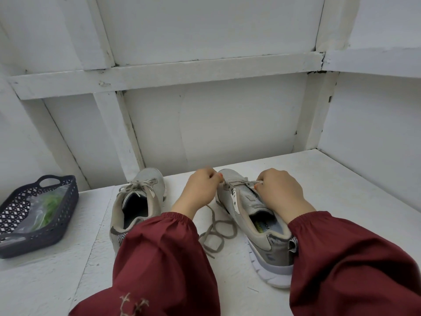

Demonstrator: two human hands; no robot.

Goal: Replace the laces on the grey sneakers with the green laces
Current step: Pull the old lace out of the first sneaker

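Both left hand (200, 190) and right hand (281, 193) pinch the lace (213, 225) of the sneaker (262, 233) between them; sleeve (346, 258) overlaps its heel; white desk (323, 190).

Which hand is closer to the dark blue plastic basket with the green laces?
Left. The left hand pinches the grey lace of the grey mesh sneaker, right of the dark blue plastic basket; the right hand pinches it farther right.
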